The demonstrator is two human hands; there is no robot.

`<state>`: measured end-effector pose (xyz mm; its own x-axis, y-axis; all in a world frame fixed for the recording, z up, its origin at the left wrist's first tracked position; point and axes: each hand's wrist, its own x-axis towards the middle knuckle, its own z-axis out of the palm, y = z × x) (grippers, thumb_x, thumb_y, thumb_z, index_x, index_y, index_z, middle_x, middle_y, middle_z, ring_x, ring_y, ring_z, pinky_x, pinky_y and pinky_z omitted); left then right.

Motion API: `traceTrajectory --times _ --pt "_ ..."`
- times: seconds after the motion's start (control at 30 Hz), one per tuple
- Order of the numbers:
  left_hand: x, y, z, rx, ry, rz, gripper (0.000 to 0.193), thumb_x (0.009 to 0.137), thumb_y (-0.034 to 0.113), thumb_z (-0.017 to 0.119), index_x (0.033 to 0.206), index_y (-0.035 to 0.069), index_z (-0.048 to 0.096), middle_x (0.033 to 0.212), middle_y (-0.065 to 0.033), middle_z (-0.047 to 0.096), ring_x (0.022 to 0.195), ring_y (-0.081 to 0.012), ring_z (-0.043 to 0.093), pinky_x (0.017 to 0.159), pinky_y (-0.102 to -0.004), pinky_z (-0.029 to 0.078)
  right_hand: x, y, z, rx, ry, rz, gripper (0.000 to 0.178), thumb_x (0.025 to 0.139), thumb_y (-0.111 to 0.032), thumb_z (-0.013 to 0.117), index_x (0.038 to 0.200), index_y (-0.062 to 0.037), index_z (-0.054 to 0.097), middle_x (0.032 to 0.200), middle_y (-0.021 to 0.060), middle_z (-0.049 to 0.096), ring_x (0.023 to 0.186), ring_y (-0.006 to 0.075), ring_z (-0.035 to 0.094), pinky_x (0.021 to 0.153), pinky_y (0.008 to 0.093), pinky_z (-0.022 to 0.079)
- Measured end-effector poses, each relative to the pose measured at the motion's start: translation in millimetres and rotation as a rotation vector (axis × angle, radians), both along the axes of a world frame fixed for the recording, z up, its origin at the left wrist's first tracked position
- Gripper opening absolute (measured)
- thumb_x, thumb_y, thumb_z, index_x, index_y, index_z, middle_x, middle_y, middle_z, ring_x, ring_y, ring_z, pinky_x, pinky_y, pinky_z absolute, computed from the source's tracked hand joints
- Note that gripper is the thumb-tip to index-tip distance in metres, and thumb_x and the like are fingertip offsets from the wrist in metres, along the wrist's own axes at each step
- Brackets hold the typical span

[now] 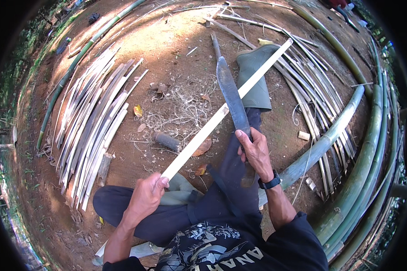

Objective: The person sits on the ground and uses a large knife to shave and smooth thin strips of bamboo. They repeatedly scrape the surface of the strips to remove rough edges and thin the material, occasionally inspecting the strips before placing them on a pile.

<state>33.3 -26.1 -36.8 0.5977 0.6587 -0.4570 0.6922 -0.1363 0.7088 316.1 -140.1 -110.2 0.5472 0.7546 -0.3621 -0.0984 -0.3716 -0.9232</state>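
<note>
A long pale bamboo strip (196, 140) runs slantwise from my left hand (149, 197) up toward the far right. My left fingers are wrapped round its near end, and its far end passes over a green rubber boot (250, 67). My right hand (256, 152) is closed on the near end of a large dark machete blade (231, 92), thumb along its face. A narrow handle-like piece sticks out from the blade's far end. Where the two cross, the blade lies over the strip. What my right fingers wrap underneath is partly hidden.
Split bamboo strips lie in a pile (92, 122) at left and another (319, 95) at right. A thick bamboo pole (334, 133) slants beside my right arm, with several green poles (357, 180) along the right edge. Curled shavings (185, 106) and a short dark piece (166, 141) litter the dirt.
</note>
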Motion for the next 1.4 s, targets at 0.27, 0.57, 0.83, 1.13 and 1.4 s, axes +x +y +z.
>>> traceTrajectory --times 0.27,0.57,0.83,1.13,1.4 --pt "-14 6 4 0.205 -0.087 0.048 0.04 0.1 0.031 0.05 0.078 -0.002 0.056 0.05 -0.006 0.047 0.045 -0.0123 0.046 0.045 -0.0321 0.036 -22 38 8 0.037 -0.063 0.064 0.049 0.094 -0.043 0.06 0.08 0.0046 0.055 0.051 0.0131 0.047 0.047 0.015 0.054 0.045 0.0337 0.039" --pt "-14 8 11 0.21 -0.052 0.039 0.028 0.098 0.018 0.052 0.081 -0.003 0.057 0.053 -0.0155 0.053 0.049 -0.0294 0.058 0.049 -0.0382 0.042 -31 41 4 0.105 -0.061 0.125 0.044 0.093 -0.043 0.06 0.081 -0.0011 0.057 0.054 0.0033 0.053 0.042 0.008 0.049 0.04 0.0253 0.038" --pt "-14 10 12 0.194 -0.056 0.059 0.029 0.098 0.019 0.052 0.08 -0.003 0.057 0.054 -0.0154 0.053 0.048 -0.0278 0.057 0.049 -0.0374 0.042 -42 40 -9 0.156 -0.267 0.194 0.048 0.092 -0.045 0.062 0.076 -0.0001 0.057 0.053 0.0046 0.053 0.046 0.0084 0.05 0.043 0.0284 0.039" --pt "-11 9 4 0.211 -0.083 0.075 0.028 0.098 0.019 0.054 0.08 -0.002 0.058 0.053 -0.0165 0.051 0.046 -0.0281 0.053 0.047 -0.0385 0.039 -63 33 -12 0.132 -0.453 0.352 0.044 0.092 -0.044 0.062 0.079 -0.0023 0.056 0.055 0.0016 0.055 0.044 0.0071 0.051 0.041 0.0227 0.039" --pt "-5 10 3 0.231 -0.074 0.052 0.038 0.1 0.028 0.051 0.079 -0.003 0.059 0.05 -0.0063 0.047 0.047 -0.0117 0.045 0.047 -0.032 0.037 -69 29 1 0.155 -0.338 0.339 0.04 0.092 -0.034 0.064 0.083 0.0039 0.058 0.052 0.0156 0.052 0.047 0.0163 0.055 0.045 0.0354 0.039"
